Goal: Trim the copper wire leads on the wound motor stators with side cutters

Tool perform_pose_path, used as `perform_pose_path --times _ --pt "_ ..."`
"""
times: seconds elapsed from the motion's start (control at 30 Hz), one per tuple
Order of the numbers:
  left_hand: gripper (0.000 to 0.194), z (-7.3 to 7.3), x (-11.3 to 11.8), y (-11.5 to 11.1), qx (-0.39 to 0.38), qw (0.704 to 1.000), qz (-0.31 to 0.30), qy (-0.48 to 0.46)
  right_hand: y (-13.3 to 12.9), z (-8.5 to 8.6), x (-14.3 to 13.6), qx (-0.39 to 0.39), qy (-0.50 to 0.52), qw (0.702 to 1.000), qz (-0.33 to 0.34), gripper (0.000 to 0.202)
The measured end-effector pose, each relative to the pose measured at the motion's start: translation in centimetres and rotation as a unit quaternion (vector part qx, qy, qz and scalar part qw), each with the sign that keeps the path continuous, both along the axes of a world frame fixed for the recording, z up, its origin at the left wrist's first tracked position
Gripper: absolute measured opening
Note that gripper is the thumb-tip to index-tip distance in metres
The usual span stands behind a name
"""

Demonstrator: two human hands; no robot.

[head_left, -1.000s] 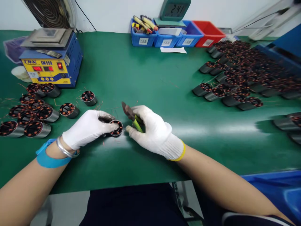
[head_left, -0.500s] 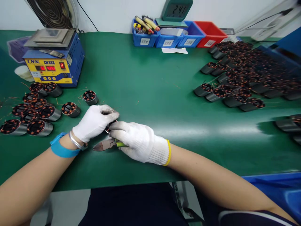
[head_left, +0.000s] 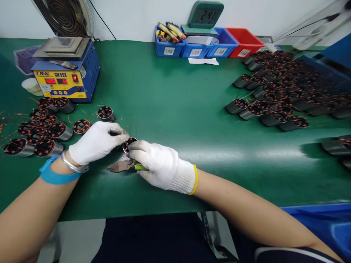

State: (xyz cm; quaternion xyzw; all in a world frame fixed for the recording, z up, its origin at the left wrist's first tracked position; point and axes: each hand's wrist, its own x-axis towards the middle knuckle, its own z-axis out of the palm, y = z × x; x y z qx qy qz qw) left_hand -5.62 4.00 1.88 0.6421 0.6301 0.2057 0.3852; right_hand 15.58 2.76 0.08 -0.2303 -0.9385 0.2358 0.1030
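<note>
A motor stator (head_left: 129, 144), a metal ring with copper windings, is on the green bench between my hands, partly hidden by my right fingers. My right hand (head_left: 157, 164), in a white knit glove, is closed round the green-handled diagonal cutters (head_left: 120, 166), whose jaws point left. Its thumb and forefinger also rest against the stator's right side. Just left of the stator, my gloved left hand (head_left: 97, 142) has thumb and fingertips pinched together. Whatever is in that pinch is too small to make out. Thin wire strands show beside the fingertips.
Several wound stators (head_left: 56, 130) stand at the left, before a blue and yellow CM558 unit (head_left: 64, 82). Many more stators (head_left: 274, 98) crowd the right. Blue bins (head_left: 195, 51), a red bin (head_left: 244, 42) and a clock (head_left: 206, 15) line the back. Wire scraps dot the bench.
My left hand has moved left, away from the stator, with its fingertips still pinched. More of the stator's top now shows. My right hand and the cutters have barely moved.
</note>
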Motion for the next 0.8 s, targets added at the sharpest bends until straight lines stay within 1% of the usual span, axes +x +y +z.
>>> perform_pose_path --times 0.03,0.07,0.1,0.13,0.17,0.2,0.23,0.27,0.3,0.33,0.4,0.43,0.47,0.5,0.53,0.57,0.63,0.7,0.8 --pt "0.024 -0.3 0.3 0.1 0.040 0.997 0.065 -0.015 0.0 0.0 0.0 -0.005 0.003 1.000 -0.001 0.037" --pt "0.023 -0.7 0.5 0.1 0.085 0.986 0.141 -0.036 0.1 0.0 0.0 -0.009 0.009 1.000 -0.001 0.037" --pt "0.022 -1.0 0.5 0.2 0.126 0.967 0.213 -0.066 0.1 -0.1 -0.1 -0.011 0.017 1.000 -0.002 0.037" --pt "0.022 -1.2 0.5 0.3 0.152 0.946 0.267 -0.104 0.1 -0.1 -0.1 -0.012 0.026 1.000 -0.003 0.038" --pt "0.022 -1.4 0.4 0.4 0.157 0.930 0.297 -0.150 0.1 -0.2 0.0 -0.012 0.039 0.999 -0.002 0.038" --pt "0.024 -1.5 0.2 0.5 0.140 0.922 0.300 -0.201 0.0 -0.3 0.1 -0.013 0.059 0.998 0.002 0.038" --pt "0.029 -1.4 0.1 0.5 0.100 0.922 0.276 -0.253 0.0 -0.4 0.2 -0.016 0.088 0.996 0.007 0.038" --pt "0.037 -1.3 0.1 0.4 0.044 0.925 0.237 -0.294 0.0 -0.4 0.4 -0.025 0.124 0.992 0.004 0.038" --pt "0.047 -1.1 0.1 0.3 -0.012 0.927 0.193 -0.322 0.0 -0.4 0.6 -0.039 0.166 0.985 -0.012 0.036" --pt "0.058 -0.9 0.1 0.2 -0.061 0.928 0.150 -0.335 0.1 -0.4 0.8 -0.058 0.210 0.975 -0.047 0.035" --pt "0.076 -0.6 0.4 -0.1 -0.126 0.932 0.082 -0.330 0.5 -0.2 1.3 -0.114 0.258 0.946 -0.161 0.033" --pt "0.081 -0.5 0.6 -0.3 -0.139 0.934 0.064 -0.323 0.7 -0.2 1.5 -0.146 0.258 0.930 -0.219 0.033" --pt "0.083 -0.5 0.7 -0.4 -0.144 0.935 0.055 -0.319 1.0 -0.1 1.7 -0.179 0.244 0.917 -0.258 0.034" --pt "0.084 -0.6 0.8 -0.4 -0.147 0.936 0.050 -0.317 1.4 0.0 1.9 -0.206 0.220 0.913 -0.276 0.036" --pt "0.084 -0.7 0.9 -0.4 -0.147 0.936 0.050 -0.316 1.8 0.1 2.1 -0.225 0.185 0.916 -0.277 0.037" --pt "0.083 -0.9 0.9 -0.4 -0.144 0.935 0.052 -0.319 2.1 0.3 2.3 -0.226 0.143 0.925 -0.271 0.037" --pt "0.079 -1.3 0.9 -0.3 -0.135 0.932 0.054 -0.332 2.8 0.6 2.8 -0.178 0.046 0.949 -0.257 0.039" --pt "0.077 -1.5 0.9 -0.2 -0.129 0.929 0.048 -0.343 3.4 0.9 3.4 -0.092 -0.053 0.965 -0.238 0.044" --pt "0.077 -1.6 1.0 -0.3 -0.124 0.927 0.040 -0.353 4.0 1.4 4.4 0.026 -0.144 0.971 -0.188 0.048"
